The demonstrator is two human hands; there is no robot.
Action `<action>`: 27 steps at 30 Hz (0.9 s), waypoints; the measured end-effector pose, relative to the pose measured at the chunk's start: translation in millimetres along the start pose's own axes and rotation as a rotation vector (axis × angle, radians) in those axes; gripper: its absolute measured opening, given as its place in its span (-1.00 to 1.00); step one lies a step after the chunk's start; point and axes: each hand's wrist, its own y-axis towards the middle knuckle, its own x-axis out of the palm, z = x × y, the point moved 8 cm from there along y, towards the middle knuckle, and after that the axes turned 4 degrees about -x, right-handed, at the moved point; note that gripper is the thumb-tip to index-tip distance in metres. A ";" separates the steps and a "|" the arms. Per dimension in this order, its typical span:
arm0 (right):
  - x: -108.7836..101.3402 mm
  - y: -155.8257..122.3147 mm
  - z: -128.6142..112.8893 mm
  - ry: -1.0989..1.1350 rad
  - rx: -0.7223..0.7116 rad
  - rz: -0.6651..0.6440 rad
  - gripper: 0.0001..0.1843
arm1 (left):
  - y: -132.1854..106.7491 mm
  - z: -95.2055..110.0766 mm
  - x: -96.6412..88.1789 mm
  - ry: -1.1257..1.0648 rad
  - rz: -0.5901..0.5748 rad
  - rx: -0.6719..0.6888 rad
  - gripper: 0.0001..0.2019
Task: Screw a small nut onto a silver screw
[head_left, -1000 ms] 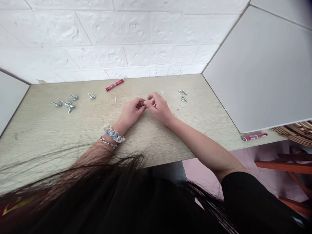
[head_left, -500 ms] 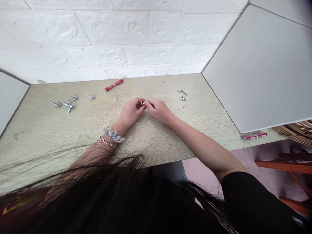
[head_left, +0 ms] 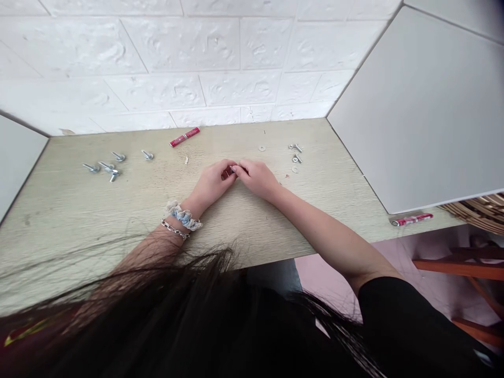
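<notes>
My left hand (head_left: 212,184) and my right hand (head_left: 258,177) meet fingertip to fingertip over the middle of the wooden table (head_left: 79,210). Both are closed in a pinch around one small metal piece, probably a bolt, which the fingers now hide. Several finished-looking bolts (head_left: 108,167) lie in a loose group at the far left. A washer (head_left: 262,148) and a few loose bolts and washers (head_left: 295,156) lie just right of my hands. My left wrist wears a blue scrunchie and a chain bracelet.
A red tube (head_left: 185,137) lies near the white brick wall at the back. Another red tube (head_left: 411,220) rests at the table's right front edge, under a grey panel (head_left: 425,105). A wicker basket (head_left: 480,210) shows at far right. My dark hair covers the foreground.
My right hand's fingers, spread and raised a second ago, have curled down and closed onto the piece. The small metal part seen between the fingertips is now covered. Both hands stayed in place.
</notes>
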 end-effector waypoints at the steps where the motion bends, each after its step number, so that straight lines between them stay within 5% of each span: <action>1: 0.5 -0.1 -0.3 -0.012 -0.001 -0.003 -0.72 | 0.2 -0.8 0.3 -0.001 -0.005 -0.003 -0.74; 11: 1.9 -1.3 -3.2 -0.030 -0.013 -0.027 -0.84 | 0.9 -3.4 1.6 -0.003 -0.034 -0.011 -0.70; 27: 0.8 -0.7 -6.3 -0.012 -0.067 -0.031 -0.64 | -0.8 3.9 6.2 0.011 -0.084 0.029 -0.81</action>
